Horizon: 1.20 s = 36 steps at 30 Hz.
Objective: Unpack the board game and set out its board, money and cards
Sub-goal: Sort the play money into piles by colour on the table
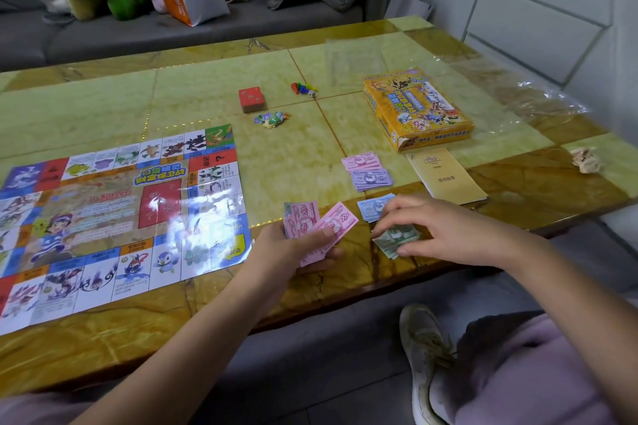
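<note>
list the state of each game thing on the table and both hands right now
board: unfolded, flat on the table
box: lying flat, printed face up
red card deck: one neat stack
pink 1000 notes: fanned, held by left hand
green notes: on the table, gripped by right hand
blue notes: piled
purple notes: piled
booklet: closed, flat

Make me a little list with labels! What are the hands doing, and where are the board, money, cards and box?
left hand: grips a fan of pink notes
right hand: pinches green notes on the table
board: unfolded flat at the left
sorted money: pink pile, purple pile, blue pile, beyond the right hand
cards: red deck beyond the board
box: yellow, flat, at the right
</note>
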{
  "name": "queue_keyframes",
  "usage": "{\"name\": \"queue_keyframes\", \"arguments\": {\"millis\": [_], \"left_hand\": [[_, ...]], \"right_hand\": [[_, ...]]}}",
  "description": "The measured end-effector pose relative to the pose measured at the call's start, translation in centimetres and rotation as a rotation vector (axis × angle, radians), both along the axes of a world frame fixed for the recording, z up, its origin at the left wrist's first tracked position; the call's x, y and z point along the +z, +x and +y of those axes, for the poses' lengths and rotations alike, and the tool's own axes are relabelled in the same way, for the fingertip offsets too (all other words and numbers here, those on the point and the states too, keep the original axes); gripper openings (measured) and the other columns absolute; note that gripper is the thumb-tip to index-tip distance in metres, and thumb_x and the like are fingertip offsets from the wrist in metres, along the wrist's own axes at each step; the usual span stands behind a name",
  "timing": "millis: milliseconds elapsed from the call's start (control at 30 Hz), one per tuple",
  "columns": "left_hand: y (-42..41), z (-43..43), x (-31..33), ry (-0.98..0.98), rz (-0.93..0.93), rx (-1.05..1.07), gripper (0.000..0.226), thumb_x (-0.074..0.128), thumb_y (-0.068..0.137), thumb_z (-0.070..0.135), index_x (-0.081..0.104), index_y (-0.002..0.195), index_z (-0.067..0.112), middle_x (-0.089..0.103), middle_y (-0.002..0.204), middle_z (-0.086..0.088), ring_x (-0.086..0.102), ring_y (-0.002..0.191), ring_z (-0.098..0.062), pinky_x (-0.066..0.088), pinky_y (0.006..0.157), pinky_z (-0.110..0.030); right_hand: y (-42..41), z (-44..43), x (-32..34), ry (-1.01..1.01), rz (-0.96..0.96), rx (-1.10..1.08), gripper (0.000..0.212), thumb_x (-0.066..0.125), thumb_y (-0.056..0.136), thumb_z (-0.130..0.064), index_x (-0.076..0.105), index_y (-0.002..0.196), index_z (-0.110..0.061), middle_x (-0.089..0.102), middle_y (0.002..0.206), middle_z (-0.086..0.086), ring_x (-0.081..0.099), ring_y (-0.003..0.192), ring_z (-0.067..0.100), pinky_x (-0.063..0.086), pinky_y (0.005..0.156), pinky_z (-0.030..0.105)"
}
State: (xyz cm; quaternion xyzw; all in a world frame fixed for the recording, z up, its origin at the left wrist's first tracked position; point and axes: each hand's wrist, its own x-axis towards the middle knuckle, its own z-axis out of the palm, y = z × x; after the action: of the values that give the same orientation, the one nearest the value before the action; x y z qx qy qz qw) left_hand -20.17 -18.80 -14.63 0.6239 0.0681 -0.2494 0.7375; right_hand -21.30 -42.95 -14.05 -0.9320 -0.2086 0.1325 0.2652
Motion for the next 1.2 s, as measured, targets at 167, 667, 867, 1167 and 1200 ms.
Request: {"name": "queue_keyframes", "arguments": {"millis": [167,667,867,1167,1200], "left_hand": [[0.1,0.0,0.0,0.000,0.007,-0.018,0.018,0.069,0.081,0.007,0.064,0.098,0.001,0.075,0.083,-0.010,0.072,0.070,-0.020,0.058,0.059,-0.023],[0.1,0.4,0.4,-0.129,0.121,-0.090,0.024,0.062,0.087,0.005,0.059,0.108,-0.005,0.073,0.088,-0.016,0.072,0.075,-0.021,0.057,0.058,-0.022],[-0.3,-0.1,0.3,-0.092,-0.002,-0.112,0.033,0.070,0.070,0.014,0.064,0.098,-0.003,0.074,0.085,-0.012,0.072,0.074,-0.021,0.057,0.061,-0.021],[0.3,1.0,1.6,-0.294,0.202,-0.144,0.036,0.052,0.084,0.007,0.052,0.117,-0.006,0.069,0.103,-0.026,0.071,0.087,-0.032,0.061,0.071,-0.038],[0.5,1.2,1.6,-0.280,0.191,-0.140,0.033,0.049,0.088,0.003,0.051,0.119,-0.009,0.069,0.103,-0.027,0.071,0.086,-0.033,0.061,0.069,-0.037]], "right_hand": [[0.1,0.7,0.3,-0.017,0.019,0.026,0.039,0.066,0.080,-0.013,0.061,0.101,-0.045,0.048,0.115,-0.024,0.038,0.117,-0.003,0.032,0.101,0.023],[1.2,1.5,0.7,0.137,-0.055,-0.100,0.016,0.072,0.080,-0.020,0.067,0.084,-0.035,0.059,0.093,-0.020,0.053,0.091,-0.004,0.042,0.081,0.021],[0.4,4.2,1.4,0.628,0.156,-0.366,0.032,0.070,0.069,-0.047,0.070,0.087,-0.021,0.068,0.075,-0.008,0.061,0.065,0.013,0.047,0.063,0.025],[1.2,4.7,2.1,0.556,0.196,-0.382,0.005,0.076,0.078,-0.013,0.071,0.077,-0.013,0.065,0.056,-0.002,0.054,0.045,0.008,0.040,0.043,0.017],[1.3,4.7,2.3,0.565,0.199,-0.364,0.007,0.077,0.076,-0.013,0.071,0.079,-0.010,0.065,0.058,-0.002,0.055,0.047,0.009,0.040,0.043,0.017]]}}
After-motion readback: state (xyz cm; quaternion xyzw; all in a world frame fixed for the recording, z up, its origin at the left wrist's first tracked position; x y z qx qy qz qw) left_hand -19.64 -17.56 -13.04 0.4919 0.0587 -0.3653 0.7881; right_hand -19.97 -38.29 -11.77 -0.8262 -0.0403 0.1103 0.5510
